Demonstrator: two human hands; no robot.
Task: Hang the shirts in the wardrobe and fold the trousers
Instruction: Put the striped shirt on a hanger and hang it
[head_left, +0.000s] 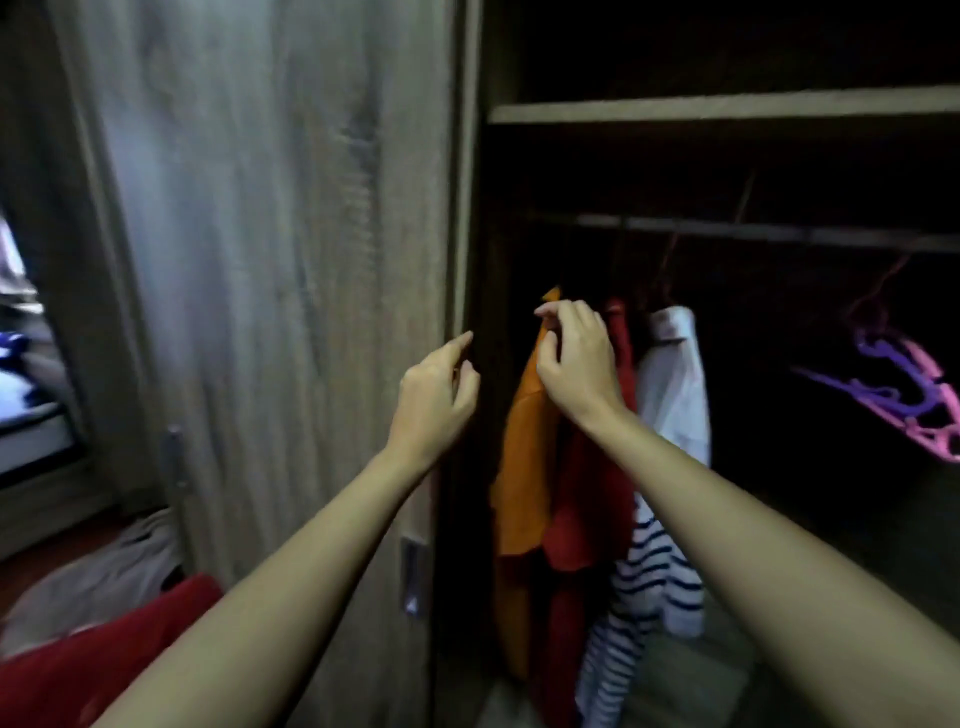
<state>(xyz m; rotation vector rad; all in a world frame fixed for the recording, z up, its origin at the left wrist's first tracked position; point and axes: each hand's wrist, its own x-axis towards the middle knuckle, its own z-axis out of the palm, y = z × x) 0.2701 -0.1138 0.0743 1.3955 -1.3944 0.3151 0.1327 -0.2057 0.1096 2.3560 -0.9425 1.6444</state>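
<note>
The right hand (574, 358) pinches the shoulder of the orange shirt (522, 457), which hangs at the left end of the wardrobe rail (727, 231) beside a red shirt (592, 493). The left hand (436, 400) hovers half-curled and empty by the door edge (460, 208). The shirt likely wants its shoulders squared on the hanger; no writing is legible.

Wardrobe (727, 109) seen open on right, wooden door (291, 260) on left. Both bare arms raised toward hanging clothes. Left hand (434, 400) held at door edge, fingers loosely curled, nothing gripped. Right hand (574, 358) placed at shoulder of orange shirt (522, 467), fingers bent; grip unclear. Red shirt (592, 509), white shirt (675, 395), striped shirt (644, 582) hung beside it under rail (753, 231). Empty purple and pink hangers (904, 395) hung far right. Red garment (93, 670) and beige garment (104, 577) seen lower left.
</note>
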